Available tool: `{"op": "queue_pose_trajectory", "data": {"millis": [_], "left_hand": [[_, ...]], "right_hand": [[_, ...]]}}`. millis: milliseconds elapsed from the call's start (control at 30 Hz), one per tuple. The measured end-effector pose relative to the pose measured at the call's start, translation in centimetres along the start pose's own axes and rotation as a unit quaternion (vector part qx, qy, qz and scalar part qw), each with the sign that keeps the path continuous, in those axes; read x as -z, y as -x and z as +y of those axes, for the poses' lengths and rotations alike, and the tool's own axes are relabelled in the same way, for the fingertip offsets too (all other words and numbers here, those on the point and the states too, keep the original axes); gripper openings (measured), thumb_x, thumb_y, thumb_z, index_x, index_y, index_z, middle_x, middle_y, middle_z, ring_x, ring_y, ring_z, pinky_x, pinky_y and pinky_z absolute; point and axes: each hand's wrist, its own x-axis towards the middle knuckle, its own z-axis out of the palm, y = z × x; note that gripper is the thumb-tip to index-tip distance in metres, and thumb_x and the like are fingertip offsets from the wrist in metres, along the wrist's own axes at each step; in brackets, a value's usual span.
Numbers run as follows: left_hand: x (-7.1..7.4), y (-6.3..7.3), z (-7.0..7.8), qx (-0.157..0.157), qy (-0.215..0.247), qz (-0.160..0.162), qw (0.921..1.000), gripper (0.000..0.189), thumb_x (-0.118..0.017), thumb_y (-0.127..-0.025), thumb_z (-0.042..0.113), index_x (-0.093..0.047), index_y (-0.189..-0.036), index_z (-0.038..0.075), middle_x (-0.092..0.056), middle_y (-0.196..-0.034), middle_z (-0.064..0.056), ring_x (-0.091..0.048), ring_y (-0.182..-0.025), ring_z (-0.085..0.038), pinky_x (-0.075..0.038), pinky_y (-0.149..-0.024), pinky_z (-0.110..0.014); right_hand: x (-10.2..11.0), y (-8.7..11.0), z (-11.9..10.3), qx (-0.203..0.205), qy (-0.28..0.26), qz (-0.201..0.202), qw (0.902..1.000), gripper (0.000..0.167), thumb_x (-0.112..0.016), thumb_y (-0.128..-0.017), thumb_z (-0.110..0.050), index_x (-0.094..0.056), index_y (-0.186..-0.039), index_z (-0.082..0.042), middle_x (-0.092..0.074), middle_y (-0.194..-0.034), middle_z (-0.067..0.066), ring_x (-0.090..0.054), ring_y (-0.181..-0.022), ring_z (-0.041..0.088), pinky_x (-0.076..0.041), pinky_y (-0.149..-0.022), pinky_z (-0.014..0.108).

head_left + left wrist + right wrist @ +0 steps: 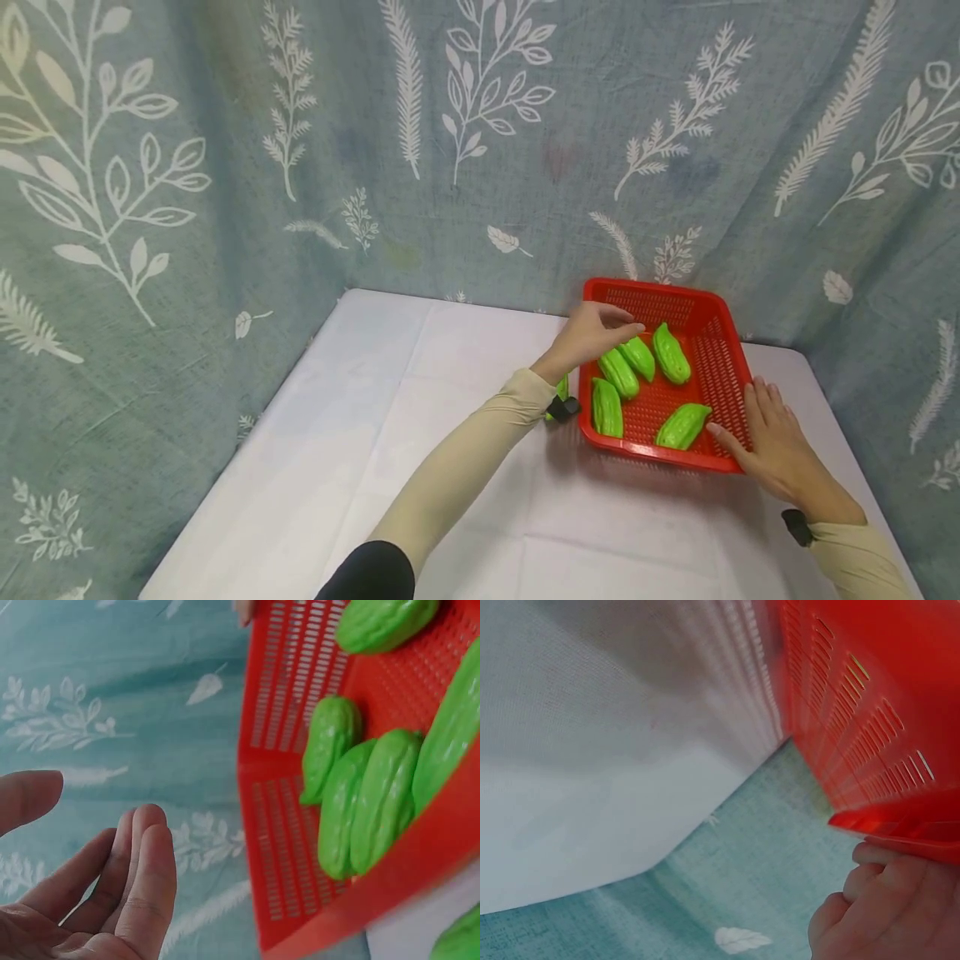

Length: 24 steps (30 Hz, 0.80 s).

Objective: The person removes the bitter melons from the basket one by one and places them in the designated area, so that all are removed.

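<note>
Basket point(723, 367) of red plastic, holding five green, ridged vegetables point(671, 354), stood on a white-covered table point(420, 417), toward its far right.
Four vegetables lay along the basket's left and far part, and one near its front edge; another green vegetable point(562, 386) lay outside, just left of the basket, partly hidden by a wrist. Sorting them into the basket looked well along: five in, at least one left out. The left hand point(592, 333) hung empty over the left rim, fingers close together, thumb apart. The right hand point(780, 446) rested against the right rim, fingers extended, thumb spread. Behind hung a leaf-patterned curtain point(487, 204).
</note>
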Motion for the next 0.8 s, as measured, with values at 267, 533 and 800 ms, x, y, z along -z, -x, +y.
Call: {"op": "queue_pose_trajectory", "data": {"millis": [267,533,800], "left_hand": [[-2.7,-0.9,0.1,0.038,-0.037,-0.023,0.9983,0.037,-0.075,-0.095,0.038,-0.078,-0.118,0.010,-0.079,-0.112,-0.002,-0.070,-0.092,-0.007,-0.056,-0.077,-0.020],[-4.5,-2.6,-0.3,0.060,-0.057,-0.044,0.9956,0.039,-0.076,-0.093,0.038,-0.077,-0.117,0.007,-0.080,-0.105,-0.004,-0.072,-0.082,-0.009,-0.057,-0.074,-0.021],[-6.5,-3.0,-0.6,0.069,-0.099,-0.085,0.9891,0.027,-0.078,-0.092,0.032,-0.080,-0.089,0.005,-0.070,-0.066,0.002,-0.058,-0.056,-0.004,-0.048,-0.052,-0.019]], "right_hand": [[0.1,0.1,-0.1,-0.011,-0.008,-0.023,0.9996,0.107,-0.050,-0.101,-0.060,0.005,-0.159,0.012,0.006,-0.166,0.039,0.008,-0.154,0.058,-0.005,-0.121,0.079],[0.2,-0.1,-0.3,-0.010,-0.008,-0.017,0.9998,0.107,-0.049,-0.101,-0.060,0.005,-0.159,0.011,0.006,-0.166,0.039,0.008,-0.154,0.058,-0.004,-0.121,0.079],[0.1,0.0,-0.1,-0.003,-0.007,-0.005,1.0000,0.106,-0.049,-0.101,-0.060,0.003,-0.160,0.012,0.002,-0.166,0.040,0.004,-0.154,0.059,-0.008,-0.120,0.080]]}}
